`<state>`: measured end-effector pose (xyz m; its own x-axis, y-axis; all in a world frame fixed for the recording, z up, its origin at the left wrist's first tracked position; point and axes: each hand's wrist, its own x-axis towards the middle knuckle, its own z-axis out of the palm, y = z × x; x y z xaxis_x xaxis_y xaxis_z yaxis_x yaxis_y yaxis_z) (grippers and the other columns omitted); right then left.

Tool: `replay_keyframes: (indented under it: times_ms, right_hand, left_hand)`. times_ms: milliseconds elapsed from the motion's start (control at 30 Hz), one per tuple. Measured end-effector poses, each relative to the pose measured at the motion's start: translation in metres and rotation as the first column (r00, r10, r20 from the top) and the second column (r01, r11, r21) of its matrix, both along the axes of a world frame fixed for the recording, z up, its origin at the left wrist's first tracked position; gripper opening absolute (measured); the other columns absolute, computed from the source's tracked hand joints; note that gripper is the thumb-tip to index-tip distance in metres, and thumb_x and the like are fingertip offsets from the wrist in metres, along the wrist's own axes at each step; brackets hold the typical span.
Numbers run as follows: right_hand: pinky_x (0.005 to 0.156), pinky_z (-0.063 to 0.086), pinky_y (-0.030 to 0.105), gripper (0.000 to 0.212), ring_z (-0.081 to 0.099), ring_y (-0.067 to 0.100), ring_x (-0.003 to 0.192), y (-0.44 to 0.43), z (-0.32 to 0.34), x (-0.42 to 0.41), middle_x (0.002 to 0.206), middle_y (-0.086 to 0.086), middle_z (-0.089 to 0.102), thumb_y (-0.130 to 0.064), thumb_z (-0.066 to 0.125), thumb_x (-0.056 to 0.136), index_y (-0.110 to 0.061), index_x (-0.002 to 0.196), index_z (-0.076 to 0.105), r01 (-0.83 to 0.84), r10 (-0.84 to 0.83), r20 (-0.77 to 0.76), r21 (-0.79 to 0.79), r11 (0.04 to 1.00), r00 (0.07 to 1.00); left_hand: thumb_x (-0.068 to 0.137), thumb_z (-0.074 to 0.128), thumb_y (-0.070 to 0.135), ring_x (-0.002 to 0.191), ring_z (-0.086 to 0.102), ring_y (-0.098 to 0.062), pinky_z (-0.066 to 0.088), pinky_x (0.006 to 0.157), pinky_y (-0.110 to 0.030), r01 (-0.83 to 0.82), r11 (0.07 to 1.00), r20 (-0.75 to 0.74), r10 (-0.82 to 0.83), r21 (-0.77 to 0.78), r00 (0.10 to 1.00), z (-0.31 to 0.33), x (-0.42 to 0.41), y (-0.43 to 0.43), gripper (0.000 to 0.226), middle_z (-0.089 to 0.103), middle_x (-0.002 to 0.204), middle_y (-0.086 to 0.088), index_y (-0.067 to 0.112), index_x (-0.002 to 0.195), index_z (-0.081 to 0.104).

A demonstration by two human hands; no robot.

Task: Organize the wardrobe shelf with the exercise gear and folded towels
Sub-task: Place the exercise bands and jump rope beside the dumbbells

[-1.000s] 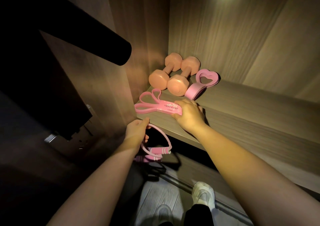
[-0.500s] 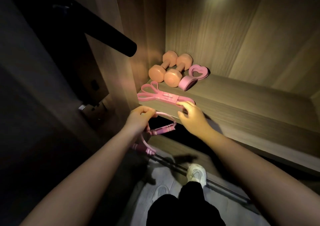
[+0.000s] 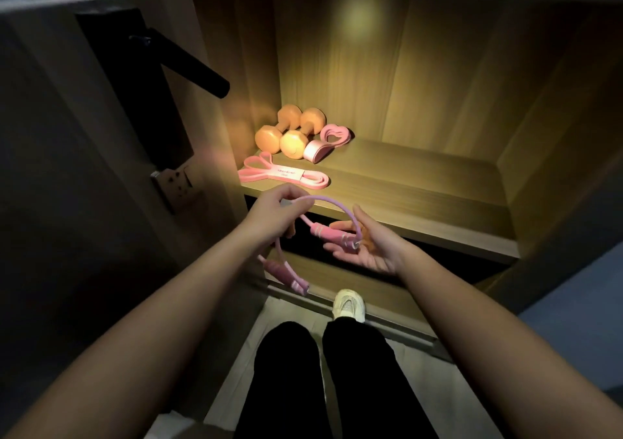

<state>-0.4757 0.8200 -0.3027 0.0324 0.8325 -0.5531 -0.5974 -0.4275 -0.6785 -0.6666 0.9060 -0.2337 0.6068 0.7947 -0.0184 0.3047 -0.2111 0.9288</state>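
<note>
Dumbbells (image 3: 286,132), a rolled band (image 3: 318,149) and a flat band (image 3: 283,174) already lie far left on the shelf (image 3: 404,182). The stretch cord (image 3: 328,233) is not yet shelved. The left hand (image 3: 273,213) grips it, and one handle rests on the relaxed right hand (image 3: 369,248). No towels show.

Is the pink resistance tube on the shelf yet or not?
Not yet. The left hand grips the resistance tube in front of the shelf, one foam handle resting on the open right hand.
</note>
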Motion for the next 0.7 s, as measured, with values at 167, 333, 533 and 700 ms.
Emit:
replay_keyframes:
  times_ms: [167, 333, 533, 700]
  right_hand:
    - [0.049, 0.054, 0.017, 0.018, 0.069, 0.011, 0.069, -0.015, 0.025, 0.001, 0.080, 0.009, 0.066, -0.004, 0.047, 0.098, -0.007, 0.097, 0.065, -0.004, 0.022, 0.410, -0.045, 0.999, 0.912]
    - [0.056, 0.056, 0.026, 0.037, 0.067, 0.022, 0.071, -0.038, 0.046, 0.003, 0.088, 0.012, 0.063, -0.034, 0.043, 0.101, -0.003, 0.092, 0.061, -0.144, 0.166, 0.717, -0.093, 0.985, 0.677]
    - [0.082, 0.051, 0.029, 0.053, 0.058, 0.021, 0.108, -0.049, 0.055, 0.024, 0.120, -0.007, 0.052, -0.060, 0.067, 0.076, -0.018, 0.106, 0.056, -0.455, 0.454, 0.887, -0.369, 0.810, 0.089]
    - [0.074, 0.048, 0.029, 0.020, 0.063, 0.022, 0.093, -0.054, 0.036, 0.043, 0.098, 0.001, 0.064, -0.006, 0.064, 0.086, -0.021, 0.099, 0.061, -0.259, 0.288, 0.935, -0.336, 0.905, -0.206]
  left_hand:
    - [0.084, 0.070, 0.011, 0.106, 0.060, -0.021, 0.056, 0.087, -0.038, 0.158, 0.936, -0.362, -0.036, 0.314, 0.931, -0.003, -0.016, -0.001, 0.043, 0.053, 0.127, -0.003, 0.020, 0.123, 0.053]
    - [0.088, 0.067, 0.028, 0.077, 0.063, -0.021, 0.054, 0.066, -0.031, 0.045, 0.973, -0.419, 0.056, 0.228, 0.906, -0.010, -0.034, -0.001, 0.028, 0.059, 0.096, -0.006, 0.014, 0.106, 0.050]
    - [0.087, 0.068, 0.021, 0.082, 0.064, -0.021, 0.055, 0.071, -0.030, 0.091, 0.961, -0.584, 0.083, 0.261, 0.807, -0.022, -0.054, 0.008, 0.018, 0.061, 0.096, -0.008, 0.013, 0.100, 0.058]
    - [0.087, 0.060, 0.003, 0.088, 0.057, -0.022, 0.051, 0.076, -0.031, 0.178, 0.952, -0.642, 0.024, 0.249, 0.766, -0.035, -0.050, 0.014, 0.019, 0.060, 0.103, -0.010, 0.013, 0.103, 0.058]
